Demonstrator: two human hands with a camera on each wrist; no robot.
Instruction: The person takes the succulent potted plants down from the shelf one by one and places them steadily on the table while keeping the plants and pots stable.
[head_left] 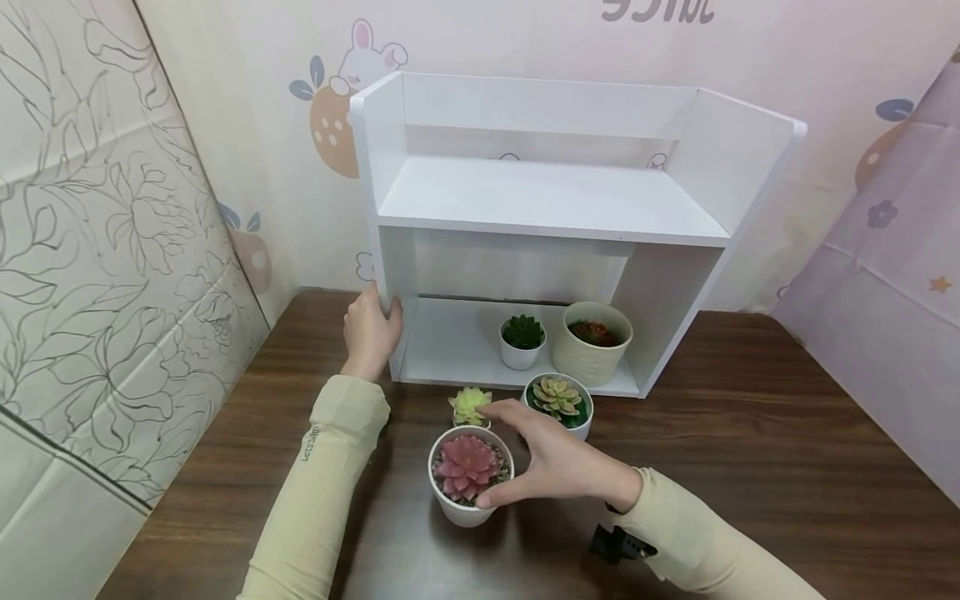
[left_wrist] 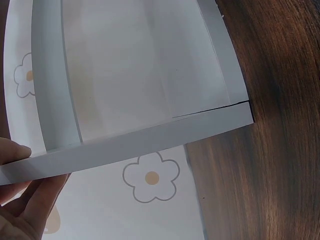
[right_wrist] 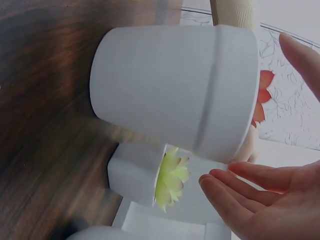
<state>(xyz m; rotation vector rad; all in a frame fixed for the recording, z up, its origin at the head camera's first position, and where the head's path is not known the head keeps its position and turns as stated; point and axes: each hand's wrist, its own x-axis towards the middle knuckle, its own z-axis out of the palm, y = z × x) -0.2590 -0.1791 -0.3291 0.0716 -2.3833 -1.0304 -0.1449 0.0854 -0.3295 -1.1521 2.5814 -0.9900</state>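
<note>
My left hand grips the left side panel of a white two-tier shelf; in the left wrist view the thumb and fingers lie on opposite sides of the panel edge. My right hand is spread beside a white pot with a pink succulent, its thumb near the rim. In the right wrist view a gap shows between the thumb and the white pot, which stands on the table, while the fingertips are close by the rim. Just behind it is a small pot with a yellow-green succulent.
A white pot with a pale green succulent stands before the shelf. On the lower tier are a small dark green succulent and a larger cream pot. Patterned sheets hang around the brown wooden table.
</note>
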